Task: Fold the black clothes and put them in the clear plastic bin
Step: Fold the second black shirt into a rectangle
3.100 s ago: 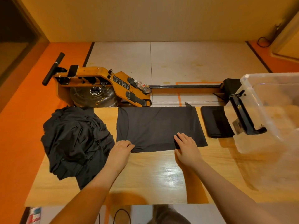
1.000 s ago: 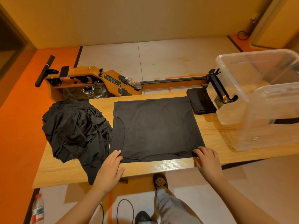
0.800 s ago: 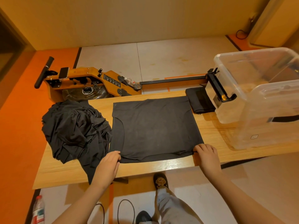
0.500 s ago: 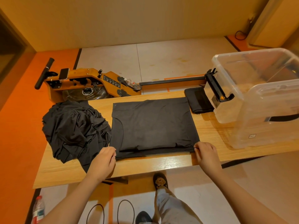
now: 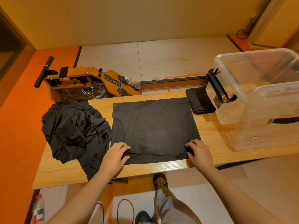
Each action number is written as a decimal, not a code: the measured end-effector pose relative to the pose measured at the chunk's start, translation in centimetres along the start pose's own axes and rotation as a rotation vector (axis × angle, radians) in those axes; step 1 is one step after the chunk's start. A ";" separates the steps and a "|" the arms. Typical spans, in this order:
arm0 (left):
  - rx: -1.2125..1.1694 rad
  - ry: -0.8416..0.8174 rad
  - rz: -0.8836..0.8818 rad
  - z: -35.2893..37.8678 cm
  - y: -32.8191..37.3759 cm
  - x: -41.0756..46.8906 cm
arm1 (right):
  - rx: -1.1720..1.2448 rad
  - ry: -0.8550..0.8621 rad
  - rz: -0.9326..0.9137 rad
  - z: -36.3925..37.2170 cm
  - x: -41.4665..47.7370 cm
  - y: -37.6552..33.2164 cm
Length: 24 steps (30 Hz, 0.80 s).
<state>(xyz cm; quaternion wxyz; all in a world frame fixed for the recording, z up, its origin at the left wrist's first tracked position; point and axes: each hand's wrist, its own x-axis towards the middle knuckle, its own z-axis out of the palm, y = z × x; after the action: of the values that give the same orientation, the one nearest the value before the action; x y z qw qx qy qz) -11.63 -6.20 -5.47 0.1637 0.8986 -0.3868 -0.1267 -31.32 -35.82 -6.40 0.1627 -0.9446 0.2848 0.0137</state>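
Since 0.5 s ago both hands moved forward from the near hem onto the black garment point(image 5: 153, 126). Left hand point(image 5: 116, 154) and right hand point(image 5: 200, 151) each pinch a cloth fold at a near corner, fingers curled. The garment lies flat on the table point(image 5: 64, 173), between the black clothes pile point(image 5: 74, 126) and the clear plastic bin point(image 5: 258, 113).

Reaching forward with both bare forearms, well apart, palms down. Gripping the near left corner of the cloth point(image 5: 153, 126) with the left hand point(image 5: 117, 153): fingers curled on top, knuckles up, thumb stretched along the near edge. Gripping the near right corner with the right hand point(image 5: 199, 151): fingers bent and close together, tips on the fabric, thumb not clear to see. Keeping both wrists straight and both hands level with each other.
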 end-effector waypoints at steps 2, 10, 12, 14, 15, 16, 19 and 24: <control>0.002 -0.002 0.001 0.1 0.2 0.8 | 0.025 0.024 0.009 0.0 0.3 -0.2; 0.016 0.053 0.041 -0.6 0.0 0.2 | 0.103 0.236 -0.050 -0.7 0.1 -0.4; 0.024 0.055 0.061 -0.6 -0.4 -0.3 | 0.046 0.239 -0.082 -0.5 -0.4 -0.1; 0.047 0.035 0.084 -0.4 -0.5 -1.0 | -0.016 0.220 -0.100 -0.2 -0.8 0.4; 0.055 0.024 0.089 -0.2 -0.5 -1.3 | -0.036 0.209 -0.103 0.1 -1.0 0.6; 0.056 0.020 0.089 0.0 -0.5 -1.6 | -0.048 0.197 -0.105 0.3 -1.3 0.8; 0.041 0.034 0.063 0.4 -0.4 -2.1 | -0.053 0.192 -0.115 0.6 -2.0 1.1; -0.049 0.052 -0.068 1.1 0.7 -2.3 | 0.132 0.179 0.138 0.6 -1.5 -0.1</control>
<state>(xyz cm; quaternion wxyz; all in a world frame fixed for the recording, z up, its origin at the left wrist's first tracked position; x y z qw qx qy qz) -14.04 -5.15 -5.91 0.1912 0.9099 -0.3485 -0.1185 -32.44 -34.77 -6.72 0.1970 -0.9074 0.3629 -0.0785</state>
